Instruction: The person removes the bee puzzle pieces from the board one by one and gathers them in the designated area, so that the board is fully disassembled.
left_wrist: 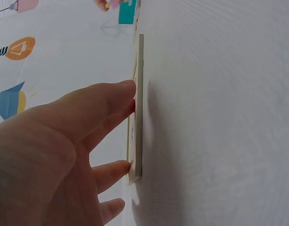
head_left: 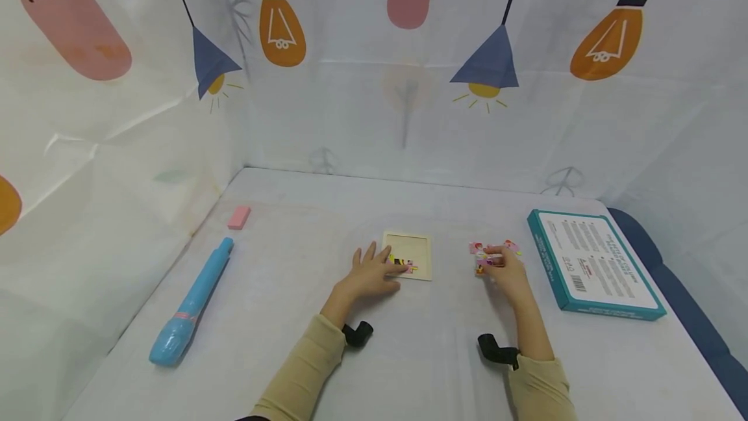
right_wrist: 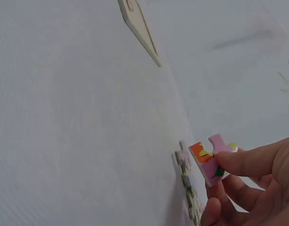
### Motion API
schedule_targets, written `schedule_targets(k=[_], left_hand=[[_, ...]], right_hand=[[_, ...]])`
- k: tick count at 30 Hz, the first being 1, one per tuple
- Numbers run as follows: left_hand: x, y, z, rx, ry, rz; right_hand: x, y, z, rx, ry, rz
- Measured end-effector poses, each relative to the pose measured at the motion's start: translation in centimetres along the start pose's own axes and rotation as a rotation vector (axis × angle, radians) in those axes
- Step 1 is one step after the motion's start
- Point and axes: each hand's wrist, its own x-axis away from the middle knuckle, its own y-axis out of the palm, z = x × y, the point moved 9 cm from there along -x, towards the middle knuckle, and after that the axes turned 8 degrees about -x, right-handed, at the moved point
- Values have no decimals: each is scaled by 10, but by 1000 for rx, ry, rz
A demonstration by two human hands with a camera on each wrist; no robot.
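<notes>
A square, pale wooden puzzle tray (head_left: 424,258) lies mid-table with a few joined, colourful pieces (head_left: 403,262) along its lower part. My left hand (head_left: 369,276) rests at the tray's left side, fingers spread and fairly straight, fingertips touching the tray and pieces. In the left wrist view the tray (left_wrist: 139,113) is seen edge-on beside the thumb. My right hand (head_left: 507,273) pinches a pink and orange jigsaw piece (right_wrist: 208,165) between thumb and fingers, above the table. Below it lies a small cluster of loose jigsaw pieces (right_wrist: 185,183), partly hidden by the hand in the head view.
At the right lies a teal-edged flat box (head_left: 596,262) with printed text. A blue, microphone-shaped object (head_left: 195,301) and a pink block (head_left: 239,217) lie at the left. Patterned white sheeting (head_left: 362,109) hangs behind the table; a dark blue chair (head_left: 678,284) stands past the right edge.
</notes>
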Motion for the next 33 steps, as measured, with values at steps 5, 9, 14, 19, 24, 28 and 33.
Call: schedule_targets(k=[5, 9, 14, 19, 24, 28, 33], left_hand=[[0, 1, 0, 10, 4, 0], [0, 1, 0, 1, 10, -2], [1, 3, 0, -3, 11, -4], [1, 2, 1, -15, 15, 1], [1, 3, 0, -22, 17, 0], [1, 2, 0, -21, 16, 4], [1, 1, 1, -18, 26, 15]], right_hand=[[3, -23, 16, 25, 71, 46], [6, -36, 29, 52, 147, 72], [10, -47, 39, 82, 210, 108], [10, -50, 41, 141, 201, 132], [9, -50, 41, 200, 175, 168], [9, -51, 37, 217, 150, 205], [6, -45, 26, 151, 81, 237]])
